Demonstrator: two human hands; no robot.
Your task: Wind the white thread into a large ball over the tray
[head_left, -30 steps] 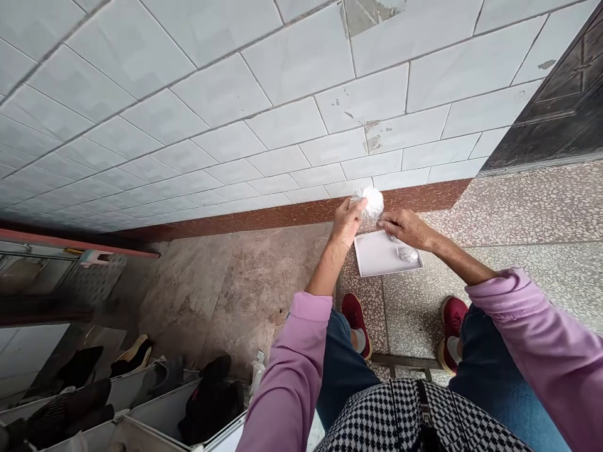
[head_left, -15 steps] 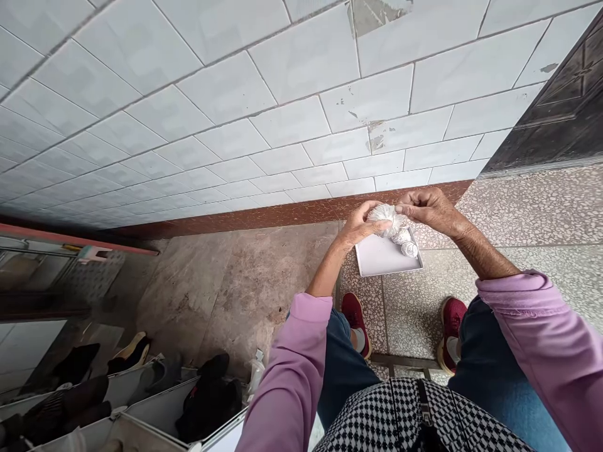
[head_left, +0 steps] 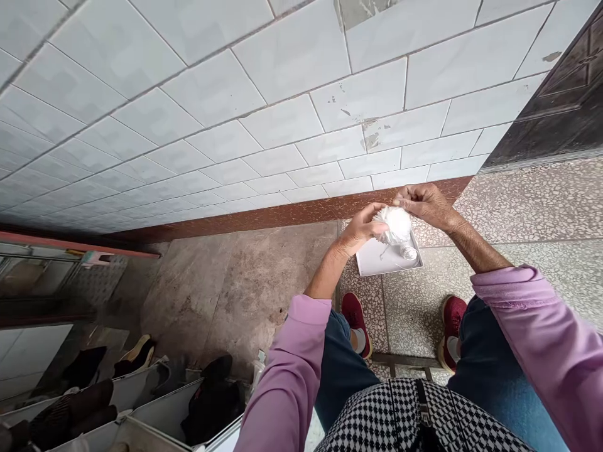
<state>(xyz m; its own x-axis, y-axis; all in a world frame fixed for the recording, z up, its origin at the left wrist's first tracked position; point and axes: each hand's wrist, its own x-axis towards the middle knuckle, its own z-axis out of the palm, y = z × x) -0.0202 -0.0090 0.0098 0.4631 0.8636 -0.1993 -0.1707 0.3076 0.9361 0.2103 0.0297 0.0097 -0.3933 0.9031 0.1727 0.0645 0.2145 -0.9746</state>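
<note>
My left hand (head_left: 362, 231) is closed around one side of a round white bundle (head_left: 396, 224) with a ruffled, pleated edge and a smooth white face; its exact kind I cannot make out. At the bundle's upper edge my right hand (head_left: 419, 204) makes a pinch, thumb against fingers. What sits between those fingertips is too small to name. Below both hands, a shallow white tray (head_left: 370, 262) rests on the floor. A ball of white thread (head_left: 407, 251) lies in it, partly covered by the bundle, and a loose strand trails across the tray bottom.
A white tiled wall (head_left: 282, 132) with a red-brown base strip rises just beyond the hands. Red shoes (head_left: 354, 319) stand on the speckled floor either side of the tray. At lower left are white bins with dark shoes (head_left: 214, 398). A dark door (head_left: 556, 119) is at right.
The white bundle has turned, so its smooth face shows instead of the gathered pleats. My right hand has shifted slightly left and up. More of the tray's inside and a loose strand now show.
</note>
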